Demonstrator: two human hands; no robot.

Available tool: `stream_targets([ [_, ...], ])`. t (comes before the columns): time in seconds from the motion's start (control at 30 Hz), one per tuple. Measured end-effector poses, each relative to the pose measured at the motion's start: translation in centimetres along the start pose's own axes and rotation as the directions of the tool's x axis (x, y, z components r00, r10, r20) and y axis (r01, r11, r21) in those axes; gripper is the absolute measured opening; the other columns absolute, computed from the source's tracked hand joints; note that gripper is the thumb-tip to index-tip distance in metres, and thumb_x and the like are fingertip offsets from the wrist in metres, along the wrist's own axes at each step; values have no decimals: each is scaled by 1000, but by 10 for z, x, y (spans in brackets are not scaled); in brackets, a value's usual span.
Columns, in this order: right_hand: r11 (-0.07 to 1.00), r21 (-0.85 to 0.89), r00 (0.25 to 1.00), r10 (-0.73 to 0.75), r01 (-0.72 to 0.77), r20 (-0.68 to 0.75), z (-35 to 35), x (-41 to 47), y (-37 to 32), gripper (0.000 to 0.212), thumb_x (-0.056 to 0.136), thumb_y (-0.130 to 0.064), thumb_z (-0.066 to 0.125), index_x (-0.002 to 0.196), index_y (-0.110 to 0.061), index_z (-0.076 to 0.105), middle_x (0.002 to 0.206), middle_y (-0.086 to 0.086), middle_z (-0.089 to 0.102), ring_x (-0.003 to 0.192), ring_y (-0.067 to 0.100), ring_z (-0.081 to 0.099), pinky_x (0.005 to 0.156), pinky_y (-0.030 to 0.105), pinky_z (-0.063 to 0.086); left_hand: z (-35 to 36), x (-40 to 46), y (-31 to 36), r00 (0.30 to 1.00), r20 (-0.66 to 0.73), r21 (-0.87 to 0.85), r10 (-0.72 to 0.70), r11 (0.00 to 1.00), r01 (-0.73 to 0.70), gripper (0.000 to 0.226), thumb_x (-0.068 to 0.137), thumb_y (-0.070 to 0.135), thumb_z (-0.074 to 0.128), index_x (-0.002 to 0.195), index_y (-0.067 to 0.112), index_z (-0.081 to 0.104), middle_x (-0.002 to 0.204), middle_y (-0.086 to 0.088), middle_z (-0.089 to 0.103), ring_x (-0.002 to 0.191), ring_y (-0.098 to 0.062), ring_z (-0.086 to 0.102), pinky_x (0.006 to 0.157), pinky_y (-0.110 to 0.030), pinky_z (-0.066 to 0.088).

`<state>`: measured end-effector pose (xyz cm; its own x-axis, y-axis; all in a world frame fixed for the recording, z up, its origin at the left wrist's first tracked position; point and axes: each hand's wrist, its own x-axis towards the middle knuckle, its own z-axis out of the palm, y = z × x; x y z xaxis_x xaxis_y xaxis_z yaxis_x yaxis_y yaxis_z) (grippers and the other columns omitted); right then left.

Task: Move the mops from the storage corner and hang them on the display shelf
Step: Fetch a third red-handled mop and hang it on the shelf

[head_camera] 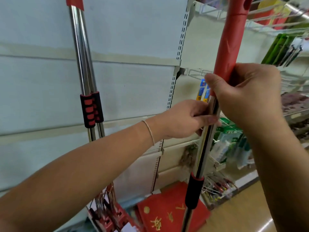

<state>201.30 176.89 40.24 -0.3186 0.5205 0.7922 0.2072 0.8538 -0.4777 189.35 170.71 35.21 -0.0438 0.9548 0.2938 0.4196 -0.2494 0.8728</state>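
Note:
I hold one mop (205,141) upright in front of the shelf, its red top handle rising to the upper edge and a black foam grip lower down. My right hand (247,94) grips the bottom of the red handle. My left hand (185,119) grips the steel pole just below it. Two more mops (85,67) with steel poles and black-and-red grips hang side by side against the white display shelf (133,91) panel at the left. Their red-and-black heads reach the bottom edge of the view.
A slotted upright (173,84) divides the white panel from the bay to the right, where wire racks (284,24) and packaged goods (230,144) hang. Red mats with gold characters (168,213) lie at the shelf base. Wooden floor shows at bottom right.

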Motion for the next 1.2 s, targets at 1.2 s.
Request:
stream_targets([
  [1.2, 737, 669, 929, -170, -102, 329, 54, 116, 59, 26, 85, -17, 69, 90, 9, 67, 82, 32, 65, 78, 46, 65, 70, 60, 55, -40, 76, 15, 874, -432, 194, -223, 923, 332, 8, 99, 9, 53, 102, 6, 59, 106, -10, 71, 107, -22, 68, 86, -37, 58],
])
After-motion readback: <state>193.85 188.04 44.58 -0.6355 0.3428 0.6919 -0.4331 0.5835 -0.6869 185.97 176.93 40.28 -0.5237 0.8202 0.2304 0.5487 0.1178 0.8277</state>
